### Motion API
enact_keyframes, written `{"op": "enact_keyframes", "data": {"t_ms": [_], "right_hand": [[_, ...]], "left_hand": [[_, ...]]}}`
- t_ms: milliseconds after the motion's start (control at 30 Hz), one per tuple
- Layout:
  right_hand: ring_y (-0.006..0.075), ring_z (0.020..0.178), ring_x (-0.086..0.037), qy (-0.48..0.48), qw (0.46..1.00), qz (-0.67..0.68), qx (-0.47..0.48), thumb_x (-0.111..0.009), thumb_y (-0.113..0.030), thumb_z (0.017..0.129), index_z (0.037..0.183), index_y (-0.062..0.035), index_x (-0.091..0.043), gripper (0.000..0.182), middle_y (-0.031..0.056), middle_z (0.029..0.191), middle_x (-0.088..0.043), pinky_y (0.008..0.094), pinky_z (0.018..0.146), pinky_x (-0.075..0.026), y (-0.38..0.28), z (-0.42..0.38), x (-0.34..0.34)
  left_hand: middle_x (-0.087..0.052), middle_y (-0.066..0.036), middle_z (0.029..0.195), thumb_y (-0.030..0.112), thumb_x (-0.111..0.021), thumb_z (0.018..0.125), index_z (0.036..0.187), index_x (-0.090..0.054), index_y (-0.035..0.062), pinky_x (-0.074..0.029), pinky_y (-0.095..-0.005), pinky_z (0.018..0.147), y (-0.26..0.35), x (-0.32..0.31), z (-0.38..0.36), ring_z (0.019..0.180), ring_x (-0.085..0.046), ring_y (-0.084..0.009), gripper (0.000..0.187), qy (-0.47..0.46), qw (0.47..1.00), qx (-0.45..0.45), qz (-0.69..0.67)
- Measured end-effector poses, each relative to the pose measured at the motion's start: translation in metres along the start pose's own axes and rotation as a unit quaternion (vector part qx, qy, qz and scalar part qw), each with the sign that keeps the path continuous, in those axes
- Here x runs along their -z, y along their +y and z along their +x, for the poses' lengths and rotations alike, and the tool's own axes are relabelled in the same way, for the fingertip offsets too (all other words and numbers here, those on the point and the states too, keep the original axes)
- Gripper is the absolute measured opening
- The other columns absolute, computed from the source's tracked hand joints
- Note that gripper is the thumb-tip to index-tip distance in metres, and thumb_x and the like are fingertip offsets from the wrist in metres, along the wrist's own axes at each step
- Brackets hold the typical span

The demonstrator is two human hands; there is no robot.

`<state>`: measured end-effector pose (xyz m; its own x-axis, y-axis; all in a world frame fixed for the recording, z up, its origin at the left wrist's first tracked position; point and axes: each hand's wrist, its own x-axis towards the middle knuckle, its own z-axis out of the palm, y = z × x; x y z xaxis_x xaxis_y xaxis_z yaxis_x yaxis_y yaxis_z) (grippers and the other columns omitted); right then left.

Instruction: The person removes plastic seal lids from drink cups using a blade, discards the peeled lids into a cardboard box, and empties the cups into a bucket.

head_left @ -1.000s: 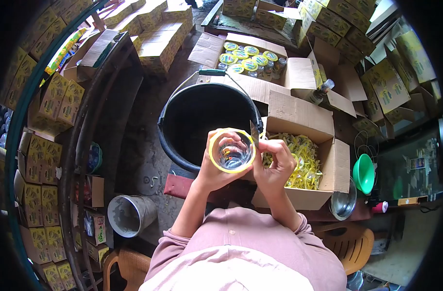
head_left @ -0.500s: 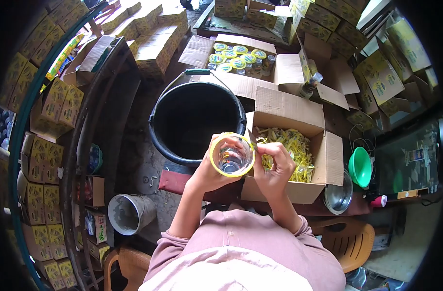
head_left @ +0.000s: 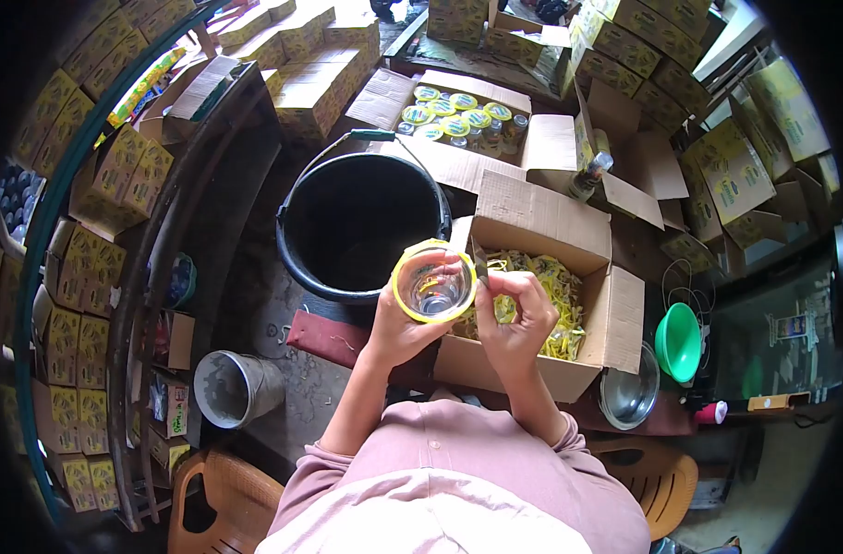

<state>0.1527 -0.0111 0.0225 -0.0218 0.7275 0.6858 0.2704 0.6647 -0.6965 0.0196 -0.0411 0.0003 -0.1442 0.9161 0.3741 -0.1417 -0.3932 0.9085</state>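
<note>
My left hand [head_left: 395, 325] is wrapped round a clear plastic cup [head_left: 432, 300] with a yellow rim, its open mouth facing up toward me. A small knife [head_left: 479, 262] is pinched in my right hand [head_left: 517, 316], its thin dark blade pointing up right beside the cup's rim. Below and behind my right hand, an open carton [head_left: 543, 212] holds a heap of yellow strips [head_left: 560, 309]. The large black bucket [head_left: 290, 263] stands just beyond my left hand, its handle raised at the back.
Past the bucket, a carton [head_left: 458, 164] holds several yellow-lidded cups [head_left: 454, 125]. A bottle [head_left: 589, 177] leans among open cartons at right. The green bowl [head_left: 678, 342] and a clear bowl [head_left: 630, 392] lie right. A grey bucket [head_left: 239, 388] stands left, near stacked yellow boxes [head_left: 78, 342].
Both hands, with the cup and knife, have shifted slightly left and up in view. More of the knife blade shows now beside the rim. The surroundings have shifted a little as my head moved.
</note>
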Motion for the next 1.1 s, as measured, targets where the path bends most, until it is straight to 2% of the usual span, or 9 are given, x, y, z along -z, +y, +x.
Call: {"op": "enact_keyframes", "data": {"t_ms": [133, 233, 333, 467, 567, 800, 900, 1000, 1100], "right_hand": [[0.0145, 0.057, -0.059, -0.003, 1.000, 0.006, 0.001, -0.067, 0.006, 0.067, 0.076, -0.0017, -0.059, 0.014, 0.0085, 0.068, -0.059, 0.0249, 0.054, -0.046, -0.001, -0.003, 0.007], [0.0150, 0.058, -0.060, -0.003, 1.000, 0.006, 0.002, -0.067, 0.006, 0.067, 0.077, -0.0017, -0.060, 0.014, 0.0087, 0.069, -0.059, 0.0247, 0.053, -0.046, -0.001, -0.005, 0.014], [0.0156, 0.058, -0.060, 0.007, 1.000, -0.003, 0.009, -0.067, 0.006, 0.066, 0.077, -0.0019, -0.060, 0.015, 0.0087, 0.069, -0.060, 0.0248, 0.054, -0.047, 0.003, -0.006, 0.020], [0.0172, 0.061, -0.061, 0.008, 1.000, -0.024, 0.003, -0.066, 0.007, 0.064, 0.078, -0.0025, -0.061, 0.018, 0.0090, 0.071, -0.061, 0.0258, 0.056, -0.047, 0.004, -0.004, 0.028], [0.0184, 0.063, -0.062, -0.003, 1.000, -0.015, 0.010, -0.064, 0.009, 0.063, 0.078, -0.0029, -0.061, 0.020, 0.0094, 0.072, -0.061, 0.0268, 0.058, -0.048, 0.011, 0.001, 0.034], [0.0180, 0.065, -0.063, -0.026, 1.000, 0.010, 0.002, -0.064, 0.010, 0.063, 0.079, -0.0021, -0.062, 0.020, 0.0101, 0.073, -0.062, 0.0265, 0.058, -0.049, 0.016, 0.008, 0.045], [0.0170, 0.063, -0.062, -0.013, 1.000, 0.022, -0.009, -0.064, 0.009, 0.064, 0.079, -0.0020, -0.061, 0.019, 0.0094, 0.072, -0.062, 0.0258, 0.058, -0.049, 0.019, 0.009, 0.045], [0.0162, 0.061, -0.062, 0.002, 1.000, 0.018, -0.014, -0.065, 0.008, 0.065, 0.078, -0.0020, -0.061, 0.017, 0.0088, 0.071, -0.061, 0.0252, 0.057, -0.048, 0.022, 0.010, 0.047], [0.0158, 0.061, -0.062, 0.004, 1.000, -0.004, -0.011, -0.066, 0.007, 0.066, 0.077, -0.0020, -0.061, 0.016, 0.0085, 0.070, -0.061, 0.0250, 0.056, -0.048, 0.020, 0.010, 0.050]], "left_hand": [[-0.051, -0.009, 0.109, -0.003, -0.066, 0.065, 0.116, -0.042, 0.0004, -0.044, -0.0272, 0.088, -0.005, -0.010, -0.004, 0.100, -0.054, -0.0149, 0.056, 0.011, 0.999, -0.024, -0.018], [-0.049, -0.010, 0.110, 0.001, -0.068, 0.067, 0.118, -0.040, 0.0022, -0.042, -0.0286, 0.089, -0.010, -0.014, -0.005, 0.102, -0.052, -0.0161, 0.057, 0.001, 1.000, -0.018, 0.000], [-0.052, -0.009, 0.106, -0.002, -0.067, 0.064, 0.115, -0.042, 0.0015, -0.045, -0.0273, 0.085, -0.011, -0.022, -0.006, 0.097, -0.055, -0.0148, 0.056, 0.008, 1.000, -0.024, 0.010], [-0.053, -0.009, 0.102, 0.001, -0.070, 0.060, 0.111, -0.045, 0.0025, -0.046, -0.0278, 0.083, -0.008, -0.028, -0.005, 0.094, -0.056, -0.0152, 0.057, -0.019, 0.996, -0.035, 0.074], [-0.054, -0.008, 0.100, 0.002, -0.070, 0.059, 0.108, -0.047, 0.0024, -0.046, -0.0277, 0.082, -0.002, -0.029, -0.004, 0.092, -0.056, -0.0151, 0.054, -0.069, 0.994, -0.003, 0.081], [-0.054, -0.008, 0.098, 0.001, -0.067, 0.059, 0.106, -0.048, 0.0004, -0.046, -0.0265, 0.080, -0.002, -0.033, 0.004, 0.091, -0.055, -0.0129, 0.051, -0.104, 0.992, 0.011, 0.068], [-0.053, -0.007, 0.100, 0.004, -0.072, 0.058, 0.106, -0.048, 0.0006, -0.046, -0.0269, 0.080, -0.009, -0.036, 0.008, 0.091, -0.055, -0.0134, 0.055, -0.103, 0.994, -0.011, 0.028], [-0.051, -0.006, 0.101, 0.008, -0.079, 0.055, 0.107, -0.047, 0.0020, -0.047, -0.0276, 0.080, -0.016, -0.047, 0.009, 0.091, -0.056, -0.0146, 0.062, -0.036, 0.997, -0.010, 0.066], [-0.049, -0.006, 0.102, 0.009, -0.082, 0.054, 0.108, -0.046, 0.0031, -0.048, -0.0272, 0.079, -0.024, -0.045, 0.012, 0.091, -0.057, -0.0149, 0.065, -0.031, 0.995, -0.031, 0.094]]}}
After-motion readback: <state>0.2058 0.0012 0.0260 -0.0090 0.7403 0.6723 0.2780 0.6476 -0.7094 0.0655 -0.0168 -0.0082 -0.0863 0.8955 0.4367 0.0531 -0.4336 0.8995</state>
